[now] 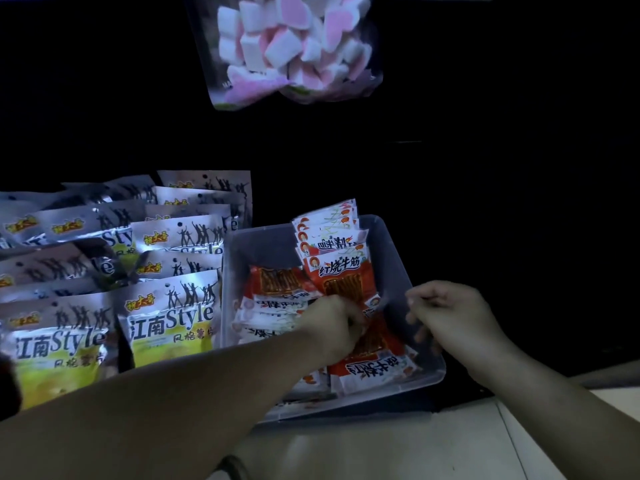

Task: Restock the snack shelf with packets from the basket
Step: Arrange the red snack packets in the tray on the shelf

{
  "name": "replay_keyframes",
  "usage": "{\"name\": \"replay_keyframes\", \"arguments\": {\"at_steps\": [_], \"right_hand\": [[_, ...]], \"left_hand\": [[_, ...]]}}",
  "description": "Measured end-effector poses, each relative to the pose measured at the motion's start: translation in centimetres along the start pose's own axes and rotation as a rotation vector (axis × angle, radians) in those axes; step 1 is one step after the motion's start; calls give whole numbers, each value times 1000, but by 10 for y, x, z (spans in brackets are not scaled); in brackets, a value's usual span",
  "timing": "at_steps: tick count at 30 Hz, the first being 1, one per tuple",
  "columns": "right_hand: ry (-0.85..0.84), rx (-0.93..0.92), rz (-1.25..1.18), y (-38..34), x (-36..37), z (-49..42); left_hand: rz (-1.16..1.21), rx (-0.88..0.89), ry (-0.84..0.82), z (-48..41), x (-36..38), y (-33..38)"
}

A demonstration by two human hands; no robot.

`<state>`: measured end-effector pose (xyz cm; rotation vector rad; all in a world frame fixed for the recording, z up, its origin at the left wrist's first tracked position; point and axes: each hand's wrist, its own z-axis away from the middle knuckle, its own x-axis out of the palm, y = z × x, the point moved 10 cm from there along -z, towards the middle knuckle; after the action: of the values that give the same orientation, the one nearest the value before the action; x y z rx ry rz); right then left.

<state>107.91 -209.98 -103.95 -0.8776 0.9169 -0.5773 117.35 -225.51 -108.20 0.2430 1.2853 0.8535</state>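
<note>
Head view, dim light. A clear plastic bin [389,258] holds red packets [332,244] of a snack labelled 红烧牛筋 in white characters on an orange-red ground, each with a small round portrait logo at one corner. Along the bin's far side a row of these packets stands on end, long axes upright and leaning slightly back, with the front packet's [343,271] writing the right way up. On the bin's left floor further packets [273,306] lie flat and overlapped, with their writing inverted. At the bin's near side one flat packet [374,370] lies with its long axis running from near rim to centre. Its white header points at the near rim and its 红烧牛筋 reads upside down. The left hand [332,327] reaches over the bin's near-left rim, fingers curled down onto the far end of this flat packet, grasping it. The right hand [446,313] sits over the bin's right wall with fingers curled and thumb close to forefinger; whether it holds anything cannot be told. Left of the bin stand rows of silver and yellow chip bags [169,317] printed 江南Style and 风格薯片, with dancing silhouettes. Above the bin hangs a clear bag [294,50] of pink and white marshmallows. Near the bin's front runs a pale surface [415,445].
</note>
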Motion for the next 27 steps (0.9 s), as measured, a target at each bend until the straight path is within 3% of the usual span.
{"name": "replay_keyframes", "arguments": {"at_steps": [4, 7, 11, 14, 19, 23, 25, 27], "right_hand": [[-124, 175, -142, -4, 24, 11], [-183, 202, -306, -17, 40, 13], [-17, -97, -96, -53, 20, 3], [-150, -265, 52, -73, 27, 3], [-532, -101, 422, -36, 73, 8], [-712, -56, 740, -24, 87, 13], [-618, -67, 677, -25, 89, 1], [-375, -185, 507, -38, 86, -19]], "left_hand": [[221, 104, 280, 25, -27, 9], [368, 236, 268, 38, -32, 26], [517, 114, 272, 39, -48, 5], [556, -15, 409, 41, -74, -24], [534, -93, 327, 38, -61, -46], [550, -119, 310, 31, -49, -59], [560, -118, 331, 26, -51, -64], [579, -123, 375, 24, -55, -69]]}}
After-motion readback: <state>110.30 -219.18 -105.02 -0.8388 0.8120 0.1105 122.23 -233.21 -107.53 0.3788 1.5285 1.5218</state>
